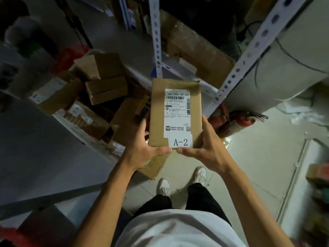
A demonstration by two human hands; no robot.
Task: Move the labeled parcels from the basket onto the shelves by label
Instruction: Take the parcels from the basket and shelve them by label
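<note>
The parcel [175, 113], a flat brown cardboard box, is held up in mid-air in front of the person, its broad face turned to the camera. On that face is a white shipping label [177, 113] with barcodes and small print, and at the label's lower edge a white tag [180, 142] reads "A-2". The left hand [142, 148] grips the parcel's lower left corner, thumb laid along the bottom edge, fingers wrapped behind the left side. The right hand [204, 148] grips the lower right corner the same way, thumb along the bottom edge and almost meeting the left thumb just under the tag. Both hands are closed on the parcel. Left of the parcel and behind it, a low shelf [99, 139] carries a loose heap of boxes [105, 86], some tipped at angles; one at the far left of the heap shows a white tag too blurred to read fully. Behind the parcel's top edge rises a perforated white post [156, 38]; a second post [249, 57] slants up to the parcel's right, with a large carton [194, 50] between the two. Right of the parcel, low on the floor [258, 157], lies a red extinguisher [238, 122]. Below the parcel are the person's white shoes [163, 186].
</note>
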